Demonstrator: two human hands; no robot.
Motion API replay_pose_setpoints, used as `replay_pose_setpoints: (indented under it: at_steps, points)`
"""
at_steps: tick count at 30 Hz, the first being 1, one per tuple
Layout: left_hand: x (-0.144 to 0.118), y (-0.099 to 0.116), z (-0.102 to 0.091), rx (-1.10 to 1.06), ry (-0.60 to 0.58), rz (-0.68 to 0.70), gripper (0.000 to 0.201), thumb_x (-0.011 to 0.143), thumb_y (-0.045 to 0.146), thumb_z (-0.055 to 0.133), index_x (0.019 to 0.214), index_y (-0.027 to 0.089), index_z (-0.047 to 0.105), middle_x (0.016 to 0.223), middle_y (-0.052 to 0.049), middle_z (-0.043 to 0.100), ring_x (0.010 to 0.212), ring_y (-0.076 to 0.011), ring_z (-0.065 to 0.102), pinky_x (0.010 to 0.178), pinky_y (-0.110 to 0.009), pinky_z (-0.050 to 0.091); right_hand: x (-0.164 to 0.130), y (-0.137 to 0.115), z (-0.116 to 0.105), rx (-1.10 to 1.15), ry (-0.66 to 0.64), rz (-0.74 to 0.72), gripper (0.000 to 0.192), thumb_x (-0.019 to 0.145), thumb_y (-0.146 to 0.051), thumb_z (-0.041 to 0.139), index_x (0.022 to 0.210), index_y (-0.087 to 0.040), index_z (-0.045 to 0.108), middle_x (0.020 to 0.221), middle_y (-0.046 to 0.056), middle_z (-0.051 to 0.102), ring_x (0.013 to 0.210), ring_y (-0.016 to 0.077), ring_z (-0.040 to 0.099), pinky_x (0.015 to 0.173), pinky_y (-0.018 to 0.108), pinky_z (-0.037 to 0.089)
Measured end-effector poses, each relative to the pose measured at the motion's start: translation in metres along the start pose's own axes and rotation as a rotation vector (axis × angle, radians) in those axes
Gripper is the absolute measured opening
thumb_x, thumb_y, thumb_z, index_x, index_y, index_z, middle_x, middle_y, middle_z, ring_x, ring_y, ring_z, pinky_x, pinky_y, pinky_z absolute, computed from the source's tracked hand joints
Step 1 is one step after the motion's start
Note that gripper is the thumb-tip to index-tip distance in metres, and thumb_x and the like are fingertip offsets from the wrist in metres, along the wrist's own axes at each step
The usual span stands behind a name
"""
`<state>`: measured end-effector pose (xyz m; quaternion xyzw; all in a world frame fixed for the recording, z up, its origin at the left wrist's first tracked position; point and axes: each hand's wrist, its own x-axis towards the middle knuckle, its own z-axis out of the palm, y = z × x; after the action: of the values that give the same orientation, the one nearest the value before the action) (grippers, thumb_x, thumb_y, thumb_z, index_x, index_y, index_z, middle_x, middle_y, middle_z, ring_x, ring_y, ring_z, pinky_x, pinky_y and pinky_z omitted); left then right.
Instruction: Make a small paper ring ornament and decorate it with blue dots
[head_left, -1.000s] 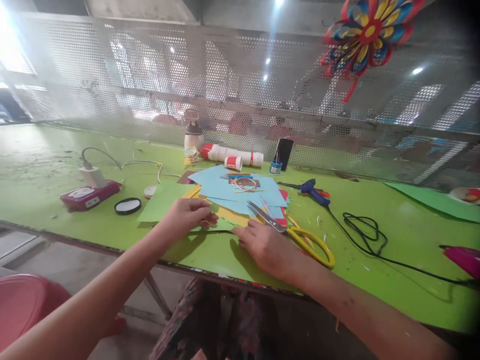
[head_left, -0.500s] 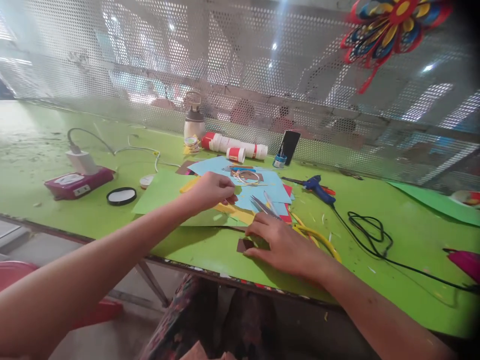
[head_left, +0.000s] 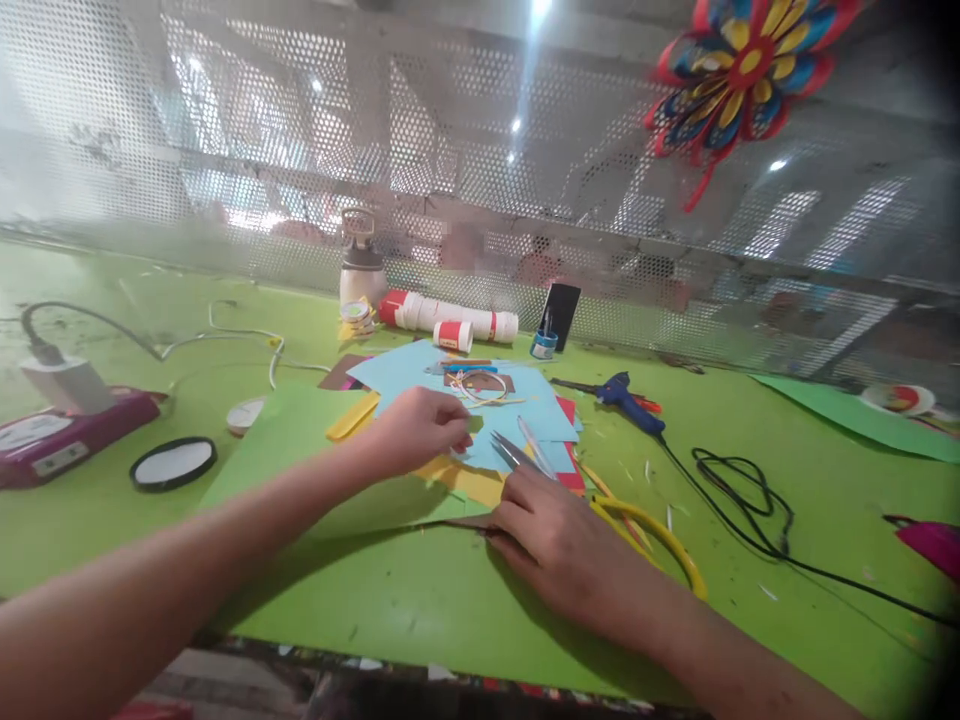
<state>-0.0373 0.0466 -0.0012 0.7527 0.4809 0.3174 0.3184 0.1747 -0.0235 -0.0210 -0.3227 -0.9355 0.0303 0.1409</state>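
My left hand [head_left: 424, 432] hovers over the blue paper sheets [head_left: 405, 365], its fingers curled and pinched together; anything between the fingertips is too small to tell. My right hand [head_left: 555, 530] rests low near the front of the paper stack, thumb and fingers drawn together beside a brown paper edge [head_left: 471, 521]. What it grips is hidden under the fingers. Scissors lie beside and partly under this hand, with their metal blades [head_left: 511, 450] past the knuckles and yellow handles [head_left: 679, 548] to the right. Yellow paper [head_left: 469, 482] lies between the hands, and a green sheet [head_left: 277, 450] is under my left forearm.
A blue glue gun [head_left: 626, 400] lies right with its black cord [head_left: 742, 535]. A purple power strip [head_left: 82, 440] and black-rimmed disc [head_left: 174, 464] are left. A white-and-red tube [head_left: 450, 316], a bottle [head_left: 361, 275] and a phone-like dark slab [head_left: 561, 315] stand behind.
The view has tilted and come closer to the table. The small dark brown piece by my right thumb no longer shows, and the right fingers have closed together. My left hand stays curled.
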Motion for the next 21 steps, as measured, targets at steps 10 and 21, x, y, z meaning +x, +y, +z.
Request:
replay_pose_setpoints:
  at_steps: [10,21]
  points:
    - [-0.011,-0.006,0.001,0.116,-0.003,0.189,0.025,0.089,0.025,0.047,0.078,0.017,0.067,0.078,-0.003,0.077,0.071,-0.0155,0.071,0.064,-0.024,0.054,0.008,0.004,-0.021,0.583,0.150,0.345,0.016,0.087,-0.023,0.060,0.073,-0.017,0.061,0.076,0.003,0.055,0.072,0.0166,0.049,0.068,0.033,0.038]
    - [-0.037,0.014,0.009,0.637,0.050,0.716,0.026,0.092,0.010,0.041,0.083,0.010,0.065,0.077,-0.011,0.065,0.069,-0.0222,0.055,0.064,-0.036,0.044,0.042,0.006,-0.017,1.173,0.216,0.656,0.044,0.080,-0.059,0.065,0.073,-0.016,0.055,0.065,-0.001,0.055,0.056,0.0102,0.050,0.055,0.027,0.041]
